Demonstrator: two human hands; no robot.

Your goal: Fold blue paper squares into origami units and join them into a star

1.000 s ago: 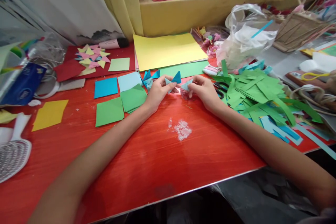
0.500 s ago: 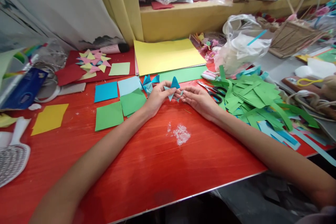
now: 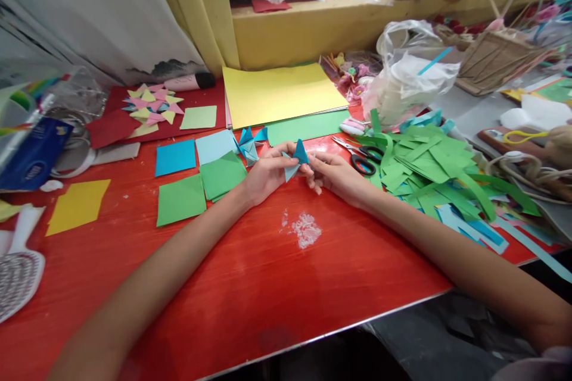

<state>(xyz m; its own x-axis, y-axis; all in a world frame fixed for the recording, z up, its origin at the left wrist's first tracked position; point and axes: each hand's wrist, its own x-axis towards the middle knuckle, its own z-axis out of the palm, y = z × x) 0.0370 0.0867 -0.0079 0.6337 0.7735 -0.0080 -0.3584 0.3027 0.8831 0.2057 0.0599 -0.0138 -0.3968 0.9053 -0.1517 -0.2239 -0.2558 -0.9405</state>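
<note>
A folded blue origami piece [image 3: 301,152], dark blue at its upper point and pale blue lower down, is held above the red table. My left hand [image 3: 268,175] grips it from the left, thumb on the pale part. My right hand [image 3: 333,171] pinches its right side, and the fingers partly hide the paper. Just left of the fingers lie other folded blue paper pieces [image 3: 250,144]. Beside my left forearm are green paper squares [image 3: 181,199], a blue square [image 3: 175,157] and a pale blue square [image 3: 215,146].
Open scissors [image 3: 360,153] lie right of my right hand, against a heap of green paper scraps [image 3: 435,161]. Large yellow sheets [image 3: 281,95] lie at the back. Folded paper stars [image 3: 154,104] sit on red paper at back left. A white patch [image 3: 306,230] marks the tabletop [image 3: 268,286].
The origami piece has turned a little between my fingers, and my right fingers have closed in on its right side. The whole view has shifted slightly.
</note>
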